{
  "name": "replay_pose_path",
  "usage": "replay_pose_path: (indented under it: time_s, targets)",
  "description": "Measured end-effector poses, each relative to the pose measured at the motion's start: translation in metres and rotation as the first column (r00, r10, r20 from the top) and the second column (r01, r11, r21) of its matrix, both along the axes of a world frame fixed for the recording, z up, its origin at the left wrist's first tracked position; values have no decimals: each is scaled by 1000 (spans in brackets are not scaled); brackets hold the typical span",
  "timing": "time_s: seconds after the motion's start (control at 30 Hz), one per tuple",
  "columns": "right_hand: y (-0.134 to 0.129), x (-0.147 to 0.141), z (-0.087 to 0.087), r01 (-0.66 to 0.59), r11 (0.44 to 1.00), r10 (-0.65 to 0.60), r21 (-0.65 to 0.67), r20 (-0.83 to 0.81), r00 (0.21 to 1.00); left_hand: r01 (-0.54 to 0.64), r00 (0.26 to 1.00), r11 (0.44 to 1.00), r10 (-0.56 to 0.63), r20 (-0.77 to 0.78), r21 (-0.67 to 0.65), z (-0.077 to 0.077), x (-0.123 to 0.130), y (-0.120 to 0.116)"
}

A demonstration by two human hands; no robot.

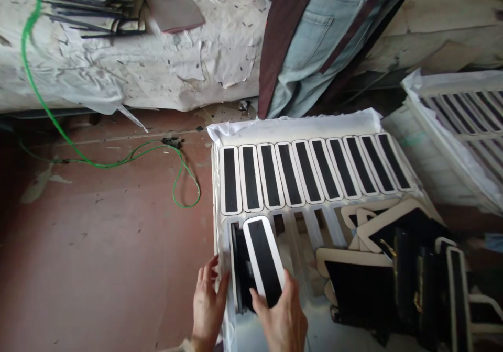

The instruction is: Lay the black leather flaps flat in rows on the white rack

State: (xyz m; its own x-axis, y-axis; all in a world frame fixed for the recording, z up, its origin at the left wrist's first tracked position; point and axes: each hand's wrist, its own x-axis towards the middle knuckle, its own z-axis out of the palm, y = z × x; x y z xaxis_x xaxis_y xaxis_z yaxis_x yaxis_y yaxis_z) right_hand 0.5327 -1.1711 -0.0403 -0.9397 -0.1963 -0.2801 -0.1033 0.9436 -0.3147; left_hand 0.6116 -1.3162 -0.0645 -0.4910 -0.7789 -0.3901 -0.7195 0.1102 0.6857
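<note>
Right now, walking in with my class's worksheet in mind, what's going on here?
Someone's right hand grips a white-bordered black panel near the left side of a tray. The left hand is open by the tray's left edge. Beyond the held panel, ten similar panels stand in a neat row. Black and cream pieces lie jumbled to the right, and a co-worker stands past the tray.

Green cord [93, 164], person in jeans [310, 43]

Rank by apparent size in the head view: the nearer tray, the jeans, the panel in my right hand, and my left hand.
1. Nearer tray
2. Jeans
3. Held panel and left hand: too alike to rank.
</note>
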Motion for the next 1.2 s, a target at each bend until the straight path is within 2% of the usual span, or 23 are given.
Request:
replay_pose_path:
  time_s: [0.17, 0.27, 0.33, 0.43, 0.57, 0.67, 0.77, 1.0, 1.1, 1.2]
  targets:
    - [-25, 27, -23, 65, 997, -65, -33, 10, 998, 110, 989, 983, -123, -81, -149, -13, 4, -5]
    - [-36, 39, -39, 58, 995, -56, -87, 16, 998, 164, 977, 969, -186, -107, -183, -14, 1, -17]
    - [-40, 46, -49, 43, 993, -38, -106, 44, 998, 248, 957, 941, -274, -91, -231, -12, -4, -27]
    - [-42, 56, -60, 15, 997, -10, -78, 60, 998, 429, 889, 835, -458, -3, -345, -11, -14, -39]
    - [-42, 59, -67, -48, 999, 48, -20, 18, 999, 640, 732, 604, -668, 136, -474, -16, -24, -46]
    - [-42, 55, -66, -129, 991, 129, -17, -32, 991, 713, 637, 457, -739, 219, -532, -20, -26, -48]
    - [-46, 50, -59, -179, 984, 178, -7, -74, 981, 727, 598, 377, -758, 260, -574, -21, -25, -51]
    - [-60, 41, -40, -207, 976, 210, 68, -38, 977, 738, 558, 279, -765, 322, -615, -30, -21, -57]
    - [-60, 34, -33, -243, 965, 239, 94, 53, 970, 748, 540, 248, -767, 348, -616, -30, -21, -56]
    - [-67, 20, -20, -337, 922, 293, 191, 224, 930, 721, 559, 252, -762, 326, -645, -29, -21, -49]
